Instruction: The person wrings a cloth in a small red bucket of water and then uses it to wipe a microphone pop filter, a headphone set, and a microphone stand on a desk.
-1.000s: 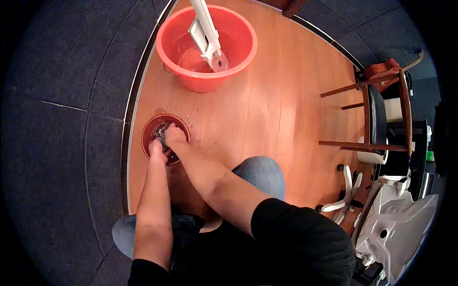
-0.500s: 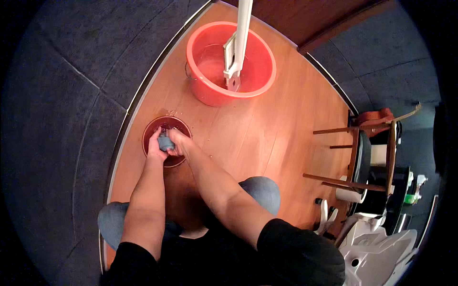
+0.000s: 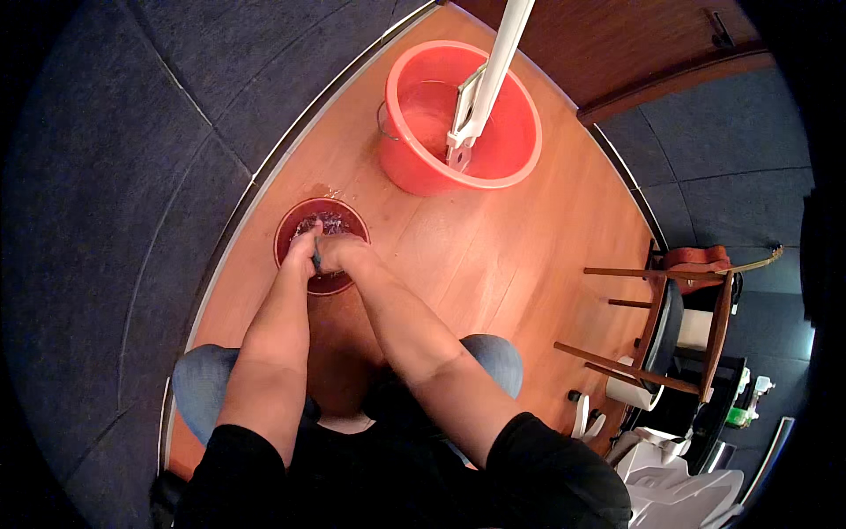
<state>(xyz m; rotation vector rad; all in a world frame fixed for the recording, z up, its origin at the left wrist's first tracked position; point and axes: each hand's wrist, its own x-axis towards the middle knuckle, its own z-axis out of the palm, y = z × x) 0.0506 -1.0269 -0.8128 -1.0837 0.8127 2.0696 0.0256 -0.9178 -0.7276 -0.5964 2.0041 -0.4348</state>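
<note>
Both my hands are together over a dark red basin (image 3: 332,285) with water in it, low on the wooden floor. Between them a small part of a blue-grey cloth (image 3: 317,257) shows. My left hand (image 3: 300,249) is closed round the cloth from the left. My right hand (image 3: 340,252) presses on it from the right, fingers wrapped inward. Most of the cloth is hidden by the hands. Water in the basin looks stirred and splashing beyond my fingers.
A large red bucket (image 3: 412,166) with a wire handle and water stands beyond the basin. A white mop (image 3: 495,75) leans in it. Water drops lie on the floor (image 3: 441,273). At right are a wooden chair (image 3: 667,322), a guitar (image 3: 696,259) and dark wall panels (image 3: 705,145).
My hands have pressed together, so the cloth, earlier broadly visible between them, is now mostly covered. The water shows more splashing. The view has shifted, moving bucket and basin rightward in it.
</note>
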